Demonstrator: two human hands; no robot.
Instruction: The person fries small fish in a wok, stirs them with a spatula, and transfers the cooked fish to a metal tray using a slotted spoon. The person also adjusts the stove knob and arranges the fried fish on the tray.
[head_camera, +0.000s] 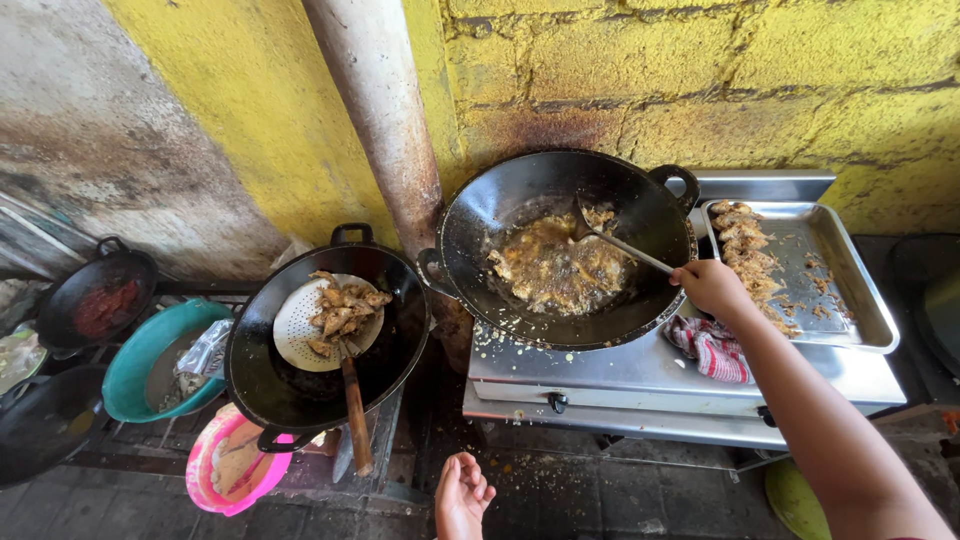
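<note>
Frying under way, by the look of it roughly mid-batch. Big wok (560, 245) sits tilted on the steel stove (650, 375), with pieces of battered food (555, 265) in bubbling oil near its centre. Metal tray (850, 290) to the right carries a row of fried pieces (748, 255) along its left edge; the rest of the tray bears only crumbs, so room is left. Second wok (320, 340) on the left holds a round skimmer (315, 320) with more fried pieces draining on it.

Right hand (712, 287): fingers closed around the end of a long metal spatula (620, 240), blade down in the oil among the pieces. Left hand (462, 495): low, near the floor, palm up, fingers loosely curled, holding and touching nothing. Checked cloth (712, 348) lies on the stove just below the right hand.
</note>
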